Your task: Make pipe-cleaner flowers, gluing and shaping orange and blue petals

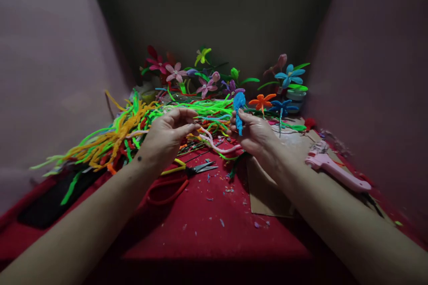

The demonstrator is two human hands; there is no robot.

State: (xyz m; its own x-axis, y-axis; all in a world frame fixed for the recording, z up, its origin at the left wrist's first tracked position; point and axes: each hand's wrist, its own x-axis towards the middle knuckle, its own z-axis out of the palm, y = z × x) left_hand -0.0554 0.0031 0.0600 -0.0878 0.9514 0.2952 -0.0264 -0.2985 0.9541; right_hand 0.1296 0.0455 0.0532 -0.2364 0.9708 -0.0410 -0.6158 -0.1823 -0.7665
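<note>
My right hand [256,131] pinches a blue pipe-cleaner flower bud [239,103] between thumb and fingers. The bud stands upright, rounded at the top with a twisted stem below. To the left, my left hand [172,131] is raised with thumb and curled fingertips close together; whether anything thin sits between them is too small to make out. Behind both hands lies a heap of loose pipe cleaners [200,110], mostly green and orange. Scissors [187,169] with red and yellow handles lie on the red cloth below my left hand, blades pointing right.
Finished pipe-cleaner flowers [176,72] stand along the back. An orange flower [263,102] and a dark blue flower [282,107] are beyond my right hand. A pink glue gun [339,173] and cardboard [267,193] lie at right, a black flat object [56,205] at left.
</note>
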